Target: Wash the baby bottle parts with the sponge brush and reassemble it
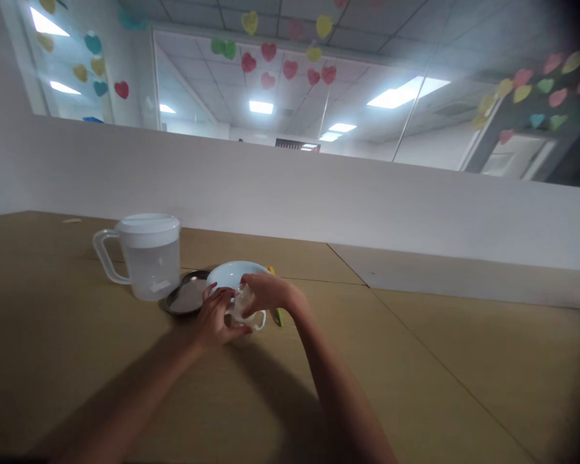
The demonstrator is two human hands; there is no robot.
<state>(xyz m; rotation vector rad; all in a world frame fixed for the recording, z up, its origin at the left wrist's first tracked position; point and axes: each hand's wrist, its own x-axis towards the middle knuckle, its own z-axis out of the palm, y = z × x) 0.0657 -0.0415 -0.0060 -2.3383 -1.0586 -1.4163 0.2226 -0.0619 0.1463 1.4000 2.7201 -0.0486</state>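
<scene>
My left hand [216, 319] curves around the near side of a small white cup [261, 321], its handle pointing right. Over the cup's top, my right hand [267, 293] reaches down, its fingers closed on a whitish, translucent thing [243, 299] whose kind I cannot make out. Fingers hide much of both. Directly behind the hands stands a white bowl [232, 272]. A round, dark-rimmed metal plate [186, 298] lies to the left, partly behind my left hand. Just right of the cup, a thin green-and-yellow item [279, 317] shows past my right wrist.
A clear pitcher [153, 267] with a white lid stands left of the plate, handle to the left. The wooden tabletop [415, 386] has panel seams and meets a white wall [270, 187] at the back. Windows with heart-shaped notes [290, 69] are above.
</scene>
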